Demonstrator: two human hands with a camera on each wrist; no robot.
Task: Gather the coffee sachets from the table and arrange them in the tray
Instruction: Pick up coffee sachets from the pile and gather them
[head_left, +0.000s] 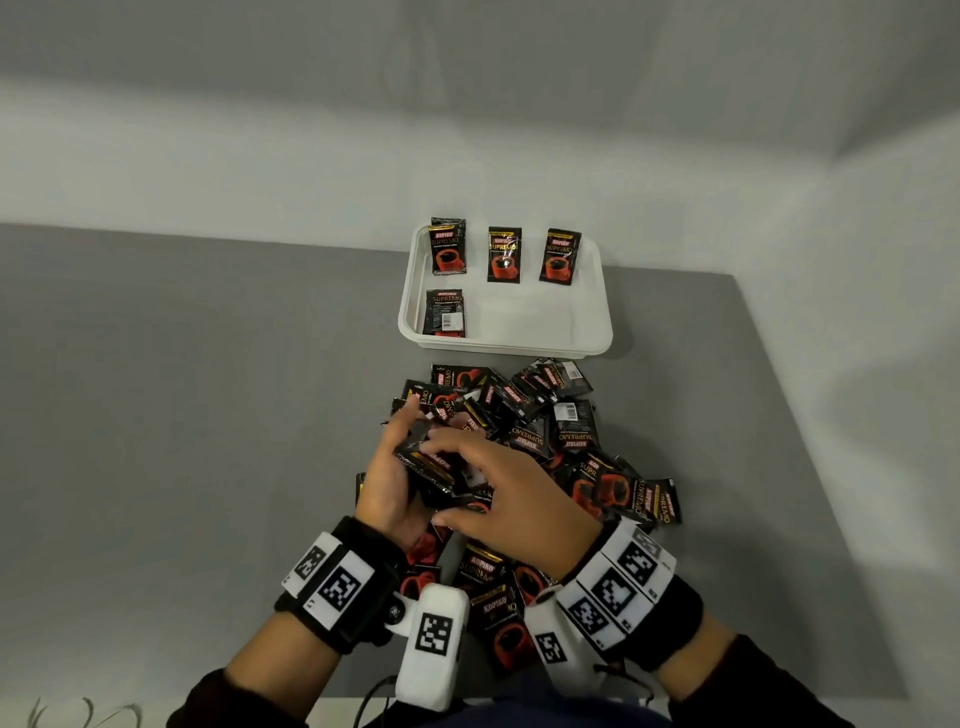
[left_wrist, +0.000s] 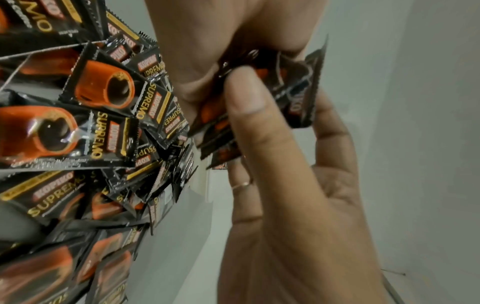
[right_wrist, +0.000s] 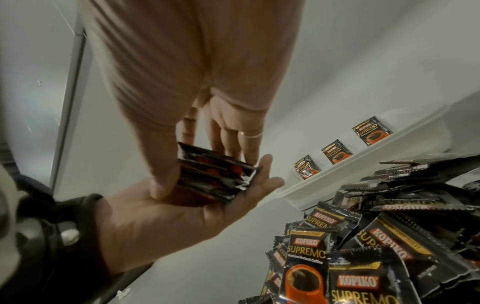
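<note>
Black and red coffee sachets lie in a loose pile (head_left: 545, 426) on the grey table, just in front of a white tray (head_left: 506, 349). Three sachets (head_left: 504, 254) stand in a row at the tray's far side, and a fourth (head_left: 444, 313) lies back side up at its near left. My left hand (head_left: 410, 447) is palm up above the pile and holds a small stack of sachets (head_left: 426, 462), thumb (left_wrist: 246, 98) curled over it. My right hand (head_left: 447, 478) reaches across and pinches the same stack (right_wrist: 215, 176) between thumb and fingers.
The pile (right_wrist: 389, 236) spreads from the tray wall (right_wrist: 389, 148) back to my wrists and out to the right. Bare grey table lies to the left of the pile (left_wrist: 103, 123). A pale wall stands close behind the tray; the table's right edge is near.
</note>
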